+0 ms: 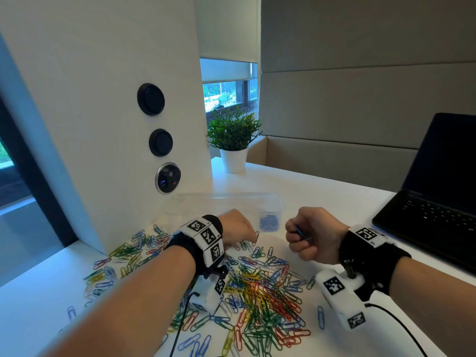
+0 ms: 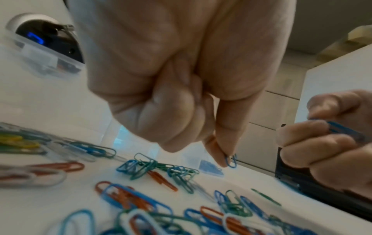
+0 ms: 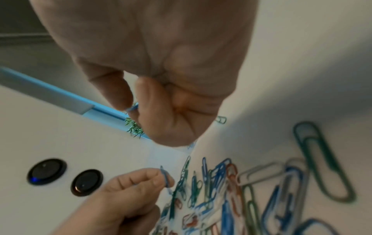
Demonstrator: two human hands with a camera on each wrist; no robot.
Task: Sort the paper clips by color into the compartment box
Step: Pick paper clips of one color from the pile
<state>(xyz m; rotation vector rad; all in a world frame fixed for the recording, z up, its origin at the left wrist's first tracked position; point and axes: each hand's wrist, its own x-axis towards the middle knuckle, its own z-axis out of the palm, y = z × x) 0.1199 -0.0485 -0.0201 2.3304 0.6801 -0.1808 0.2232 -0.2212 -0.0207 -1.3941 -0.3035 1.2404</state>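
Between left hand [image 2: 181, 82] thumb and forefinger, blue paper clip [image 2: 231, 160] pinched, right hand [image 1: 313, 234] fingers curled round more blue clips [image 2: 340, 130], likely gathering one colour for compartment box [image 1: 231, 204].

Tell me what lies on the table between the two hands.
In the head view, bare white table separates the left hand from the right hand; the paper clip pile starts nearer the camera.
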